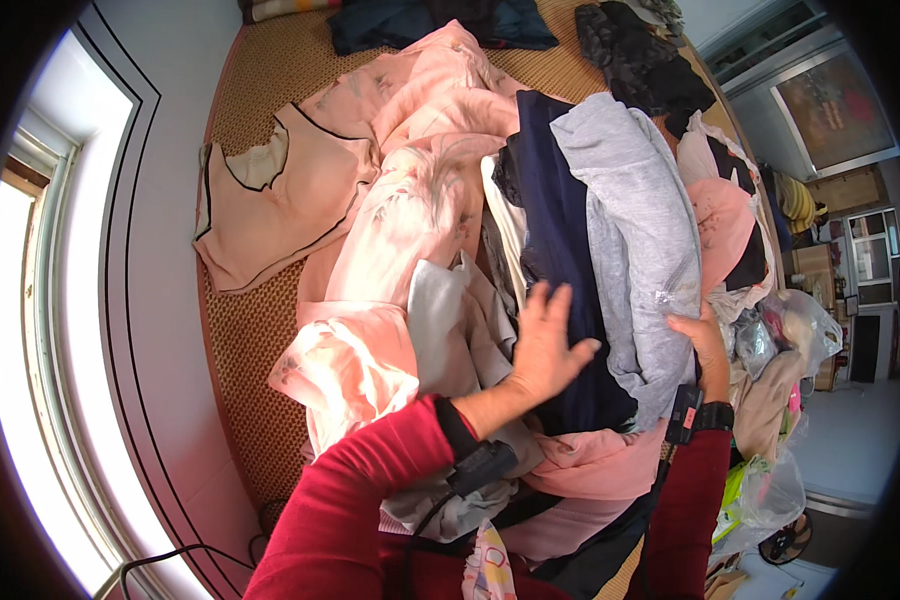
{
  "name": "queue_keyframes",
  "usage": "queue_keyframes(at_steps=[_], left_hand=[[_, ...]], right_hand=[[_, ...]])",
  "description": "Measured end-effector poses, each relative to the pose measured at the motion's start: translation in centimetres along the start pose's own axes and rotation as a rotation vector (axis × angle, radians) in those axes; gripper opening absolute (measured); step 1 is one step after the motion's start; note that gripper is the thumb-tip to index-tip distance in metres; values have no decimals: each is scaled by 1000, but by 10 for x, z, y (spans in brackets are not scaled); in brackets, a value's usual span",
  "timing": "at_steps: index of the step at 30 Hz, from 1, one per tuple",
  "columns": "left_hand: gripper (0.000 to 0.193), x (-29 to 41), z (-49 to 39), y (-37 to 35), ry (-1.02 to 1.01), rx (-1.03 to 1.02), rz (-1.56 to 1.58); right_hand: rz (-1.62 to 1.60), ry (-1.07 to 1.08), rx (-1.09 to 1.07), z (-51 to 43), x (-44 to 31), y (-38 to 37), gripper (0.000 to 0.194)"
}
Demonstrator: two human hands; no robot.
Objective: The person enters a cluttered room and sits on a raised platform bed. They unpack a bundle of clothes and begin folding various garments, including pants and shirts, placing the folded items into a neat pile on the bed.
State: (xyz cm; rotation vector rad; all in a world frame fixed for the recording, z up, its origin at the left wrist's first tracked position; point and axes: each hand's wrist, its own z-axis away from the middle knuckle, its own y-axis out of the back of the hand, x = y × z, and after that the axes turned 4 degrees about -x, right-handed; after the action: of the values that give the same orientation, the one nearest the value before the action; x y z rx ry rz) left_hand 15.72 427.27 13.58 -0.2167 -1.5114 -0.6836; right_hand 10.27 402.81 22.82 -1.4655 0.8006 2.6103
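A light grey knit garment [630, 225], folded lengthwise, lies on a stack of clothes in front of me. My right hand [709, 345] has its thumb on the grey garment's right edge; its fingers are hidden behind the cloth. My left hand [546, 345], fingers spread, is over a folded navy garment [562, 225] just left of the grey one. Whether the left palm touches the navy cloth I cannot tell. Beside the left wrist lies a pale grey garment [450, 322]. Pink floral fabric [412, 217] stretches along the stack's left side.
A beige bra top with black trim [289, 199] lies flat on the woven mat [259, 360]. Dark clothes [645, 60] are heaped at the far right. Plastic bags [795, 330] crowd the right edge. A wall and bright window [30, 300] bound the left. Cables run from both wrist devices.
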Motion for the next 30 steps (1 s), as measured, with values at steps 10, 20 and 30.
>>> queue_keyframes(at_steps=[10,20,30], left_hand=[[70,65,-1,-56,-415,-137,76],[71,29,4,-42,-407,-145,191],[79,-21,-37,1,220,75,224]], right_hand=[[-97,44,-28,4,-6,-9,46],[-46,1,-12,3,-6,-8,47],[-61,21,-23,1,-4,-6,50]])
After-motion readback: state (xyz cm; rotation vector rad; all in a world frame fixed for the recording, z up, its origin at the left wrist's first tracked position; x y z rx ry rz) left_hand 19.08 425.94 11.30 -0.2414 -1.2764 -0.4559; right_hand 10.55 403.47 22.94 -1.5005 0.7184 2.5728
